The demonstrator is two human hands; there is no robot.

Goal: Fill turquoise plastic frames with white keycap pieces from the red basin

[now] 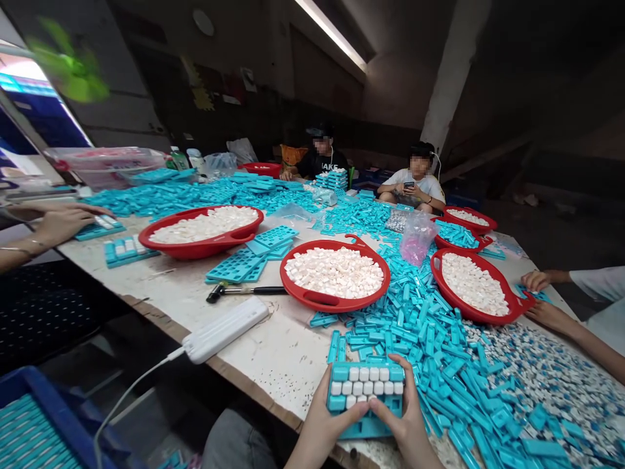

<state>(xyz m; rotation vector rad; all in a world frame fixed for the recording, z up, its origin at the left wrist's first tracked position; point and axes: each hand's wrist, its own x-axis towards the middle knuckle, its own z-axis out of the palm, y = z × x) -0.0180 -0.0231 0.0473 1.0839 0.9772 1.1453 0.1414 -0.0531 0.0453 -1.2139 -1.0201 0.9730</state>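
A blue toy keyboard panel (pixel 367 426) sits between my hands at the near table edge, tilted toward me. Its upper rows hold white and blue keycaps (pixel 366 388); bare blue sockets show lower down. My left hand (pixel 323 417) grips the left side, thumb on the front. On the right side my right hand (pixel 409 420) holds it, fingers over the top corner. Both thumbs press near a white keycap in the lowest filled row. Just beyond lies a red basin (pixel 336 303) of white keycaps (pixel 334 273), beside loose blue pieces (pixel 415 326).
Left of the basin lie a hammer (pixel 249 290), a white power strip (pixel 227 329) and blue panels (pixel 239 264). More red basins (pixel 202 247) stand around. Co-workers' hands (pixel 63 225) are at left and right; a blue crate (pixel 73 404) is lower left.
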